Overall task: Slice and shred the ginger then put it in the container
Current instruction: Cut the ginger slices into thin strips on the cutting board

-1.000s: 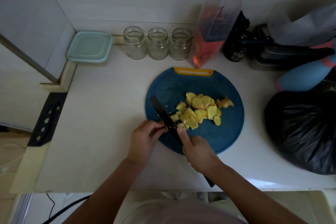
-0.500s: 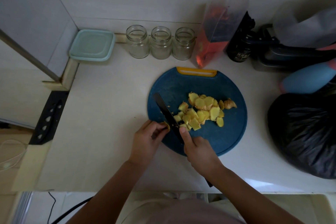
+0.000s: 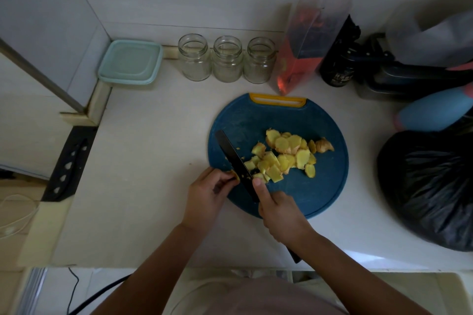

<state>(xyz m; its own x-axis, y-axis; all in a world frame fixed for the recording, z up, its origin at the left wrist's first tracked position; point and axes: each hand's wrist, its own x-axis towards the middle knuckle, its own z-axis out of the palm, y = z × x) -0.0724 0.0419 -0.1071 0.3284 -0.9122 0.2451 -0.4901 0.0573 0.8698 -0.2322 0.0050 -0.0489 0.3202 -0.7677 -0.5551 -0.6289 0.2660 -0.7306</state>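
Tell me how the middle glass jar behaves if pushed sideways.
Likely rigid and breakable: the middle glass jar looks like clear glass. Upright, lidless, seemingly empty, so probably light and apt to slide or tip. Neighbouring jars stand close; it would likely knock one.

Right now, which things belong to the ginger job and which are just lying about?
Job: ginger, knife, blue cutting board, left hand, right hand; teal container or glass jars, unclear which.
Lying about: black bag, pink pouch, blue bottle.

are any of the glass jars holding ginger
No, the three jars stand empty by the wall while the ginger slices lie on the blue board.
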